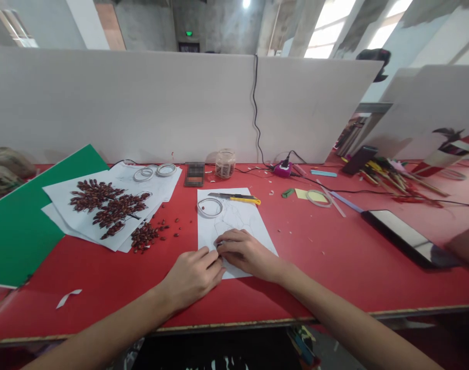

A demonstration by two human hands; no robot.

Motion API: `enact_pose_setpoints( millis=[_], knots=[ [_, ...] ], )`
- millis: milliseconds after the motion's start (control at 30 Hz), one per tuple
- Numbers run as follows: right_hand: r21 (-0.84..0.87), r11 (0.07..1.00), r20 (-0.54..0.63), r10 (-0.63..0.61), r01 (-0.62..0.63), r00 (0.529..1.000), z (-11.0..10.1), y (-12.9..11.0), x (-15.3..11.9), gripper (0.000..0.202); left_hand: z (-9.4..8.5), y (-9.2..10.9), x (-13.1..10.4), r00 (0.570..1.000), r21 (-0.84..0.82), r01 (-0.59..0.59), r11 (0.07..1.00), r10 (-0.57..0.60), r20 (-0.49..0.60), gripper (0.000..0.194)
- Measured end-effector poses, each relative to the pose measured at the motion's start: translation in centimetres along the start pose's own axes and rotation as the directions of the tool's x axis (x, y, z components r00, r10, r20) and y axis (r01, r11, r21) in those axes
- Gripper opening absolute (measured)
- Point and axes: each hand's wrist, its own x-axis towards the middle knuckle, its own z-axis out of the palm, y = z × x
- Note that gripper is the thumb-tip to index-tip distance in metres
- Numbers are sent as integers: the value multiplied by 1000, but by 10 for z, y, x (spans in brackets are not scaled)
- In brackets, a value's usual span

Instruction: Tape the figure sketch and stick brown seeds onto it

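Observation:
Both hands meet over the lower left part of a white sheet (pixel 257 231) with faint pencil lines. My left hand (pixel 196 275) rests at the sheet's lower left edge, fingers curled together. Touching its fingertips, my right hand (pixel 248 252) lies on the paper with bent fingers. Something small and dark shows between them, too hidden to name. Above the hands on the sheet are a yellow utility knife (pixel 250 200) and a ring of white tape (pixel 210 207). To the left, brown seeds (pixel 144 235) lie loose beside a paper (pixel 76 221) bearing seeds arranged in leaf-like clusters.
A green board (pixel 22 231) lies at the left. Along the back stand a glass jar (pixel 225 164) and a purple socket (pixel 283 168) with black cables. A tablet (pixel 408 236) lies at the right, near another person's arm (pixel 468 246). The red table's front edge (pixel 257 325) is close.

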Motion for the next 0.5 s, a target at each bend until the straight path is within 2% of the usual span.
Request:
enact_pose_setpoints(
  millis=[100, 167, 233, 267, 300, 367, 400, 467, 500],
  knots=[
    [20, 1000, 6, -15, 15, 1000, -5, -5, -2, 23, 1, 4, 1, 1000, 46, -22, 999, 21, 12, 21],
    [72, 997, -38, 0, 3, 999, -7, -8, -3, 26, 0, 2, 3, 999, 25, -18, 1000, 18, 29, 21],
    [146, 989, -108, 49, -33, 993, -7, -9, -3, 28, -7, -9, 3, 998, -47, 49, 998, -46, 50, 22],
    [179, 982, -142, 81, -55, 987, -7, -8, -3, 28, -12, -18, 3, 991, -83, 121, 989, -115, 74, 22],
    [204, 976, -170, 114, -78, 979, -7, -8, -3, 28, -18, -28, 1, 975, -104, 210, 972, -200, 99, 22],
    [227, 967, -198, 161, -114, 967, -5, -7, -3, 27, -30, -50, -6, 899, -70, 415, 907, -397, 187, 22],
    [230, 965, -203, 176, -127, 963, -5, -6, -3, 27, -35, -60, -11, 861, -29, 475, 880, -457, 223, 22],
    [229, 963, -201, 191, -144, 961, -5, -6, -2, 26, -40, -75, -21, 819, 7, 512, 859, -491, 296, 23],
    [227, 963, -199, 195, -148, 960, -5, -6, -2, 26, -40, -79, -25, 813, 2, 514, 858, -489, 316, 24]
  ],
)
